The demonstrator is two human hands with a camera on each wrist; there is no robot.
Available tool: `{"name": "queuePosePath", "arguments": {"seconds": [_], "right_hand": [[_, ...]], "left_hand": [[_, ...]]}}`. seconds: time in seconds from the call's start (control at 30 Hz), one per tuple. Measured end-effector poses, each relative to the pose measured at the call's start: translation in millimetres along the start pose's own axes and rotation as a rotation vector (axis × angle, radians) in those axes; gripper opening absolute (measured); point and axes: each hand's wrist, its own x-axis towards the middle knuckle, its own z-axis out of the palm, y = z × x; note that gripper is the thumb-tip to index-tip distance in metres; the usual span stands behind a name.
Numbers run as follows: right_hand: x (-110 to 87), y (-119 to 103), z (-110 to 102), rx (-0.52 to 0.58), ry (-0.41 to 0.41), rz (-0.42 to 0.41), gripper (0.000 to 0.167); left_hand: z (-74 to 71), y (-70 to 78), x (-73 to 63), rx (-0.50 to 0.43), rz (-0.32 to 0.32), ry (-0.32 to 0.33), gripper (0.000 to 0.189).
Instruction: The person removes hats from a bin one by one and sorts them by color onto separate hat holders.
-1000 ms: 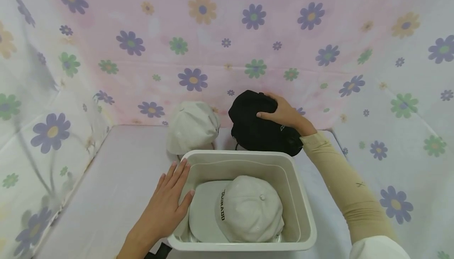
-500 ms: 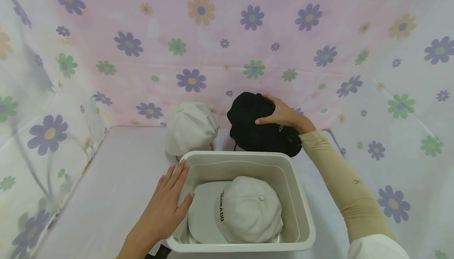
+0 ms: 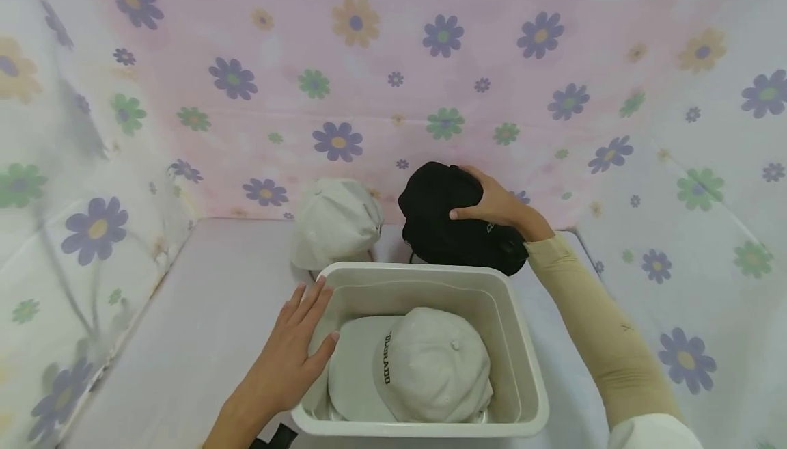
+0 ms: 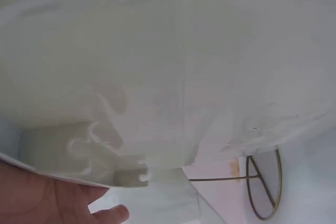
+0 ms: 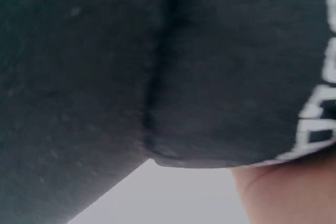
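My right hand [image 3: 501,201] grips a black baseball cap [image 3: 433,210], thumb on the near side and fingers over its top right. Its dark fabric and white lettering fill most of the right wrist view, where part of the cap's crown [image 5: 226,72] shows. My left hand [image 3: 289,350] rests with straight fingers along the left rim of a cream plastic tub [image 3: 522,339]. Inside the tub lies a pale baseball cap [image 3: 436,367], crown up, brim to the left. The left wrist view shows the tub's outer wall [image 4: 131,56] and part of my hand [image 4: 47,198].
A white cap [image 3: 335,223] stands upright behind the tub's left half, left of the black one. Below it is a wire stand [image 4: 262,182]. White cloth [image 3: 203,298] covers the table. Flowered sheets [image 3: 381,93] hang at the back and sides.
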Motion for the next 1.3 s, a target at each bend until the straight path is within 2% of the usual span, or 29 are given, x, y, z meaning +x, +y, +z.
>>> {"name": "queuePosePath", "arguments": {"seconds": [0.1,0.17,0.27,0.33,0.47,0.57,0.67,0.77,0.87,0.93,1.03,1.13,1.3], "right_hand": [[-8.9,0,-3,-0.001,-0.008,-0.017,0.107],[-15.6,-2,-5,0.005,-0.018,-0.043,0.097],[-26.6,-6,-10,0.017,-0.029,-0.065,0.081],[-33.5,-9,-14,0.017,-0.020,-0.075,0.072],[-47.2,-3,-21,0.048,0.045,-0.070,0.064],[-57.1,8,-25,0.095,0.090,-0.032,0.061],[-64.3,19,-24,0.131,0.128,0.039,0.061],[-66.1,32,-18,0.193,0.143,0.123,0.065],[-64.7,45,-9,0.246,0.121,0.192,0.069],[-62.8,53,-3,0.266,0.110,0.219,0.069],[-60.3,60,4,0.251,0.127,0.238,0.066],[-58.2,63,8,0.238,0.163,0.252,0.063],[-60.7,64,9,0.221,0.202,0.252,0.057]], "left_hand": [[-0.6,0.8,0.2,0.039,0.009,-0.005,0.064],[-3.2,1.7,0.7,0.081,0.029,-0.018,0.064],[-12.8,2.1,3.4,0.105,0.096,-0.043,0.064],[-23.7,3.3,6.7,0.067,0.141,-0.058,0.063],[-53.8,12.4,17.1,-0.055,0.208,-0.058,0.057],[-76.3,25.7,31.6,-0.171,0.281,-0.034,0.051],[-92.8,41.4,55.1,-0.347,0.337,-0.059,0.045],[-98.9,56.6,86.4,-0.516,0.326,-0.130,0.040],[-89.4,67.5,122.9,-0.624,0.272,-0.164,0.041],[-75.1,70.7,147.4,-0.641,0.238,-0.133,0.042],[-50.2,71.6,178.4,-0.605,0.165,-0.047,0.045],[-29.3,70.8,199.2,-0.543,0.058,0.003,0.050],[-5.9,63.7,219.0,-0.580,-0.140,-0.067,0.060]]}}
